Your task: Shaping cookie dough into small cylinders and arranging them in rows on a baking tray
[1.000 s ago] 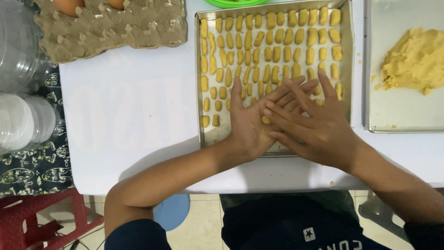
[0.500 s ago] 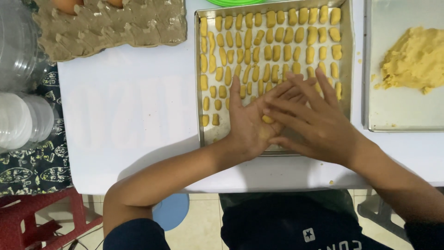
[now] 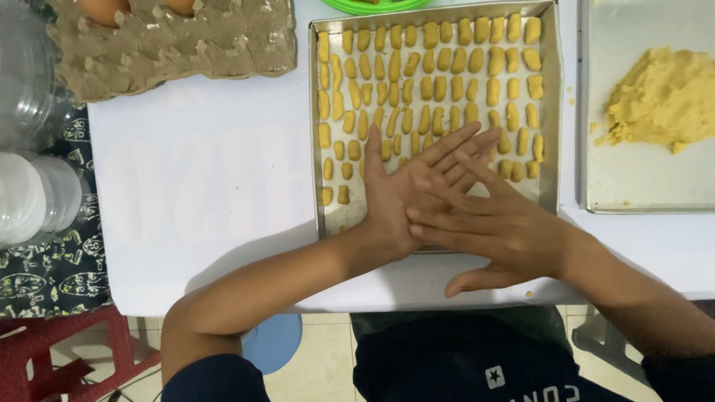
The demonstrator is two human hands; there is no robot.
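Note:
My left hand [image 3: 398, 197] lies palm up over the near edge of a square metal baking tray [image 3: 315, 149]. My right hand [image 3: 506, 231] lies flat across it, palm down, fingers stretched out. The two palms press together; a small yellow dough piece seen between them earlier is hidden now. The tray holds several rows of small yellow dough fingers [image 3: 428, 82], with bare metal at its near left corner.
A second metal tray [image 3: 640, 197] at the right carries a lump of yellow dough [image 3: 659, 100]. A cardboard egg carton [image 3: 171, 41] sits at the far left, a green plate rim [image 3: 372, 6] at the top. Clear plastic containers [image 3: 30, 193] and a red stool [image 3: 59, 357] stand beside the white table [image 3: 208, 171].
My right hand has slid back toward me across the left palm, covering the dough piece that showed between the hands before. The left hand stays in place.

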